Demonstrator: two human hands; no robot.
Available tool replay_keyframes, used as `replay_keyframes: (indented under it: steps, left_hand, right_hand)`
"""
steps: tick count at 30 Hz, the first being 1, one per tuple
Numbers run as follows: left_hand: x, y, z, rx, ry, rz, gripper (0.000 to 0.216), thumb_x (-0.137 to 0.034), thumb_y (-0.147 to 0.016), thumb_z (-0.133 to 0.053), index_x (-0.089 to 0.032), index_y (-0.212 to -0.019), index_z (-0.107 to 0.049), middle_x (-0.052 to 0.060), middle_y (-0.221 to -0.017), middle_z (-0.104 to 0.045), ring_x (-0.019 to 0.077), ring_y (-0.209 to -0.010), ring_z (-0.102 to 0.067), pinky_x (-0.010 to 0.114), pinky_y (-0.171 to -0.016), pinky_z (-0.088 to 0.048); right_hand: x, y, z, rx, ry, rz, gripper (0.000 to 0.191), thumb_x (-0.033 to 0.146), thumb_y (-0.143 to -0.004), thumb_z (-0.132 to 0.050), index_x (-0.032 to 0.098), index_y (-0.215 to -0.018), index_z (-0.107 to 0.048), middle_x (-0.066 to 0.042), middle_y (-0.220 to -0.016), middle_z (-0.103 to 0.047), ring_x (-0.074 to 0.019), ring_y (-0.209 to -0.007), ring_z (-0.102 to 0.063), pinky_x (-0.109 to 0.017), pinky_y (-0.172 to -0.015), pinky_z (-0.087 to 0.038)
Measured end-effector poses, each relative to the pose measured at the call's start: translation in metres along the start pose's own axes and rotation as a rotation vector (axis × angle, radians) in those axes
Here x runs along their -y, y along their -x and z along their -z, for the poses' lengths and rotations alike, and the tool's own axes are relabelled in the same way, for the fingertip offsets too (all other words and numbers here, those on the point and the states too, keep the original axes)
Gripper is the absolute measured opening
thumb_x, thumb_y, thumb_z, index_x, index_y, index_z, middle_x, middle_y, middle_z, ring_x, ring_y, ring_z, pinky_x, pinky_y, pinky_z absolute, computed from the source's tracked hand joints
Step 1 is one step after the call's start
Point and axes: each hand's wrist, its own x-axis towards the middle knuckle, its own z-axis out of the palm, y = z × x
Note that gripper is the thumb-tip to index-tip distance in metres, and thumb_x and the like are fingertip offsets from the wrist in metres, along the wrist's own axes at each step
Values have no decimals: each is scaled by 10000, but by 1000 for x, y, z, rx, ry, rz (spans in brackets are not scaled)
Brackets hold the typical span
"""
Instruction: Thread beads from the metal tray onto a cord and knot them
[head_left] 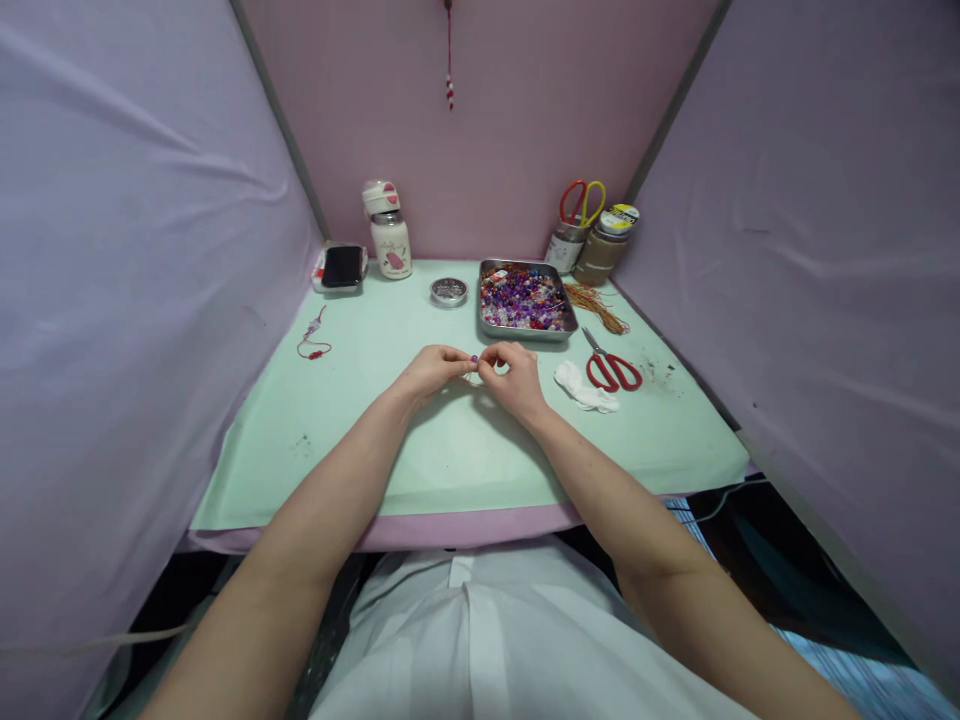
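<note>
My left hand and my right hand meet over the middle of the table, just in front of the bead tray. A small purple bead sits between the fingertips of both hands. The left fingers pinch the bead from its left side. From the right, my thumb and forefinger are closed at the bead, perhaps on a thin cord end too small to make out. A fine light cord hangs below the fingertips. Past the hands stands the metal tray, full of purple, red and clear beads.
Red-handled scissors and a crumpled white cloth lie at right. Behind them are a cord bundle, a jar and a scissors holder. A round tin, bottle, phone and red beaded cord sit leftward.
</note>
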Motion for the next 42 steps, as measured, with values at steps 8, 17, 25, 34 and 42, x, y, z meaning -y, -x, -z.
replay_keyframes:
  steps: [8,17,25,34,42]
  left_hand:
    - [3,-3,-2,-29,-41,-42,152,-255,-654,-720,-120,-721,-710,76,-686,-664,127,-624,-561,271,-605,-419]
    - [4,-3,-2,-16,-23,-42,141,-249,-670,-713,-121,-728,-703,70,-700,-662,132,-634,-589,284,-639,-423]
    - [5,-3,-2,-15,-21,-46,137,-240,-670,-711,-116,-729,-703,72,-699,-664,130,-638,-579,275,-633,-423]
    - [5,-4,-2,-24,-25,-49,172,-262,-660,-715,-115,-747,-709,78,-711,-671,140,-642,-583,265,-602,-407]
    - [5,-3,-1,-52,-53,-57,196,-296,-658,-725,-120,-742,-710,83,-708,-670,128,-614,-556,257,-553,-371]
  right_hand:
    - [-1,1,0,-5,11,-25,86,226,-765,-568,221,-681,-584,20,-707,-665,-165,-711,-549,-352,-821,-358]
    - [-3,0,-1,-3,-13,-45,75,233,-766,-571,221,-696,-596,11,-714,-667,-164,-711,-555,-332,-784,-385]
    - [-3,-1,-2,5,-11,-47,78,231,-769,-582,221,-693,-600,12,-714,-668,-162,-706,-557,-336,-792,-389]
    - [-2,0,-2,-11,-29,-46,79,236,-769,-592,217,-692,-599,10,-711,-668,-159,-696,-553,-328,-774,-393]
    - [-4,0,-3,-21,-42,-59,37,238,-748,-588,219,-722,-607,7,-726,-666,-161,-694,-553,-328,-763,-408]
